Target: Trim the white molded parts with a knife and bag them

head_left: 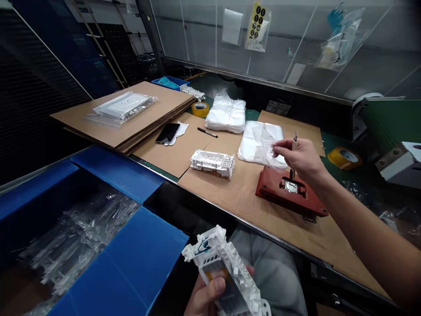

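Observation:
My left hand (205, 295) is closed round a white moulded plastic part (226, 272), held low over my lap at the bottom of the view. My right hand (301, 157) reaches out over the bench and pinches the edge of a clear plastic bag on a stack of bags (259, 138). A thin metal pin (294, 153) stands up from the red fixture block (289, 191) just behind that hand. A second white plastic part (213, 163) lies on the cardboard sheet (230, 193) left of the fixture.
A blue corrugated bin (131, 263) with bagged clear parts sits at lower left. Farther back lie another bag stack (226, 114), a phone (167, 132), a pen (207, 132), tape rolls (200, 109), and stacked cardboard (131, 114) with a bagged item.

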`<control>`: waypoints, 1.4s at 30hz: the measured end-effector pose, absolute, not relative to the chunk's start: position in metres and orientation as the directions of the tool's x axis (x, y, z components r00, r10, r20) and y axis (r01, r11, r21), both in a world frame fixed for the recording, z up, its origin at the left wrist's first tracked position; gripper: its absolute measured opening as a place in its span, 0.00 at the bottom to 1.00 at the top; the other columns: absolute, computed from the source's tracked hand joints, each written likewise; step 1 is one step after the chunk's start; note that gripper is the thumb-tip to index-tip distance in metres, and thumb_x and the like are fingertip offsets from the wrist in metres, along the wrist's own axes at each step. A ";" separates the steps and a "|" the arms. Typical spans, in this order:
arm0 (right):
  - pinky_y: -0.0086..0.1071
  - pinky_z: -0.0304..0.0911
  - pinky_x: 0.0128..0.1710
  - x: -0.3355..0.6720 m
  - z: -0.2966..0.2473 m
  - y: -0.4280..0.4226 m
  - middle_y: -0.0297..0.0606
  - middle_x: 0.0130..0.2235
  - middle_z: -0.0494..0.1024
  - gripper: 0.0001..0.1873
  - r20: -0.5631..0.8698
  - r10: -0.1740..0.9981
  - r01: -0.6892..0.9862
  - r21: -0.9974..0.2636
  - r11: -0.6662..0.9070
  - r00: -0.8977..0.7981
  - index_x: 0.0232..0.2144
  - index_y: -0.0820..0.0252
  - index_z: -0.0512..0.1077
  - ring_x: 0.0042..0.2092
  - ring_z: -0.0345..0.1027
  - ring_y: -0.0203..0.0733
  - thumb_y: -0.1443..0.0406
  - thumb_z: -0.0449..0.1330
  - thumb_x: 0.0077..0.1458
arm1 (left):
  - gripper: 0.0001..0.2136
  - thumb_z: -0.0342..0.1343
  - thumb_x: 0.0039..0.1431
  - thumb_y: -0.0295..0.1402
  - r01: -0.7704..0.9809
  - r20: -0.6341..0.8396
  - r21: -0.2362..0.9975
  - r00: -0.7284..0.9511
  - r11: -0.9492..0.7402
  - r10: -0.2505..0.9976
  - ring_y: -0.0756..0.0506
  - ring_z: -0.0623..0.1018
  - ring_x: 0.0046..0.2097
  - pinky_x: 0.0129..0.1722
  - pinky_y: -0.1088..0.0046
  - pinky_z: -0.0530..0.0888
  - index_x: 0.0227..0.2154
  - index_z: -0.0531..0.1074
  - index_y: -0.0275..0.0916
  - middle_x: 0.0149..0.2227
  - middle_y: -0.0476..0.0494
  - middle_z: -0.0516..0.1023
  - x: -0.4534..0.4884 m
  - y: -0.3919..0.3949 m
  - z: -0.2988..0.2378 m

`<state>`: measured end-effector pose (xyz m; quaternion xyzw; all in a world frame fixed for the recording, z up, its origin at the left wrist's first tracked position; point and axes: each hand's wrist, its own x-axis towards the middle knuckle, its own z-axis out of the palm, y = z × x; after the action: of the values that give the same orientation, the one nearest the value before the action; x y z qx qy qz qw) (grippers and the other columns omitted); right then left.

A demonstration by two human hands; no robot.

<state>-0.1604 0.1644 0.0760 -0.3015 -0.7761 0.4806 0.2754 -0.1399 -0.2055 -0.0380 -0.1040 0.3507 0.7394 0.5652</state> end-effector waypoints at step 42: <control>0.31 0.60 0.31 0.013 0.042 0.017 0.36 0.30 0.82 0.13 -0.247 0.021 0.206 -0.752 0.627 -0.969 0.39 0.52 0.83 0.29 0.71 0.41 0.59 0.57 0.67 | 0.21 0.67 0.43 0.25 -0.132 -0.464 0.886 -0.269 0.445 0.844 0.43 0.75 0.32 0.30 0.74 0.63 0.44 0.77 0.43 0.31 0.49 0.79 -0.147 -0.170 -0.032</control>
<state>0.0130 0.0167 0.0417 -0.0634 -0.8953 0.4275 -0.1078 -0.1471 -0.1704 -0.0323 0.2713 0.6562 0.4515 0.5404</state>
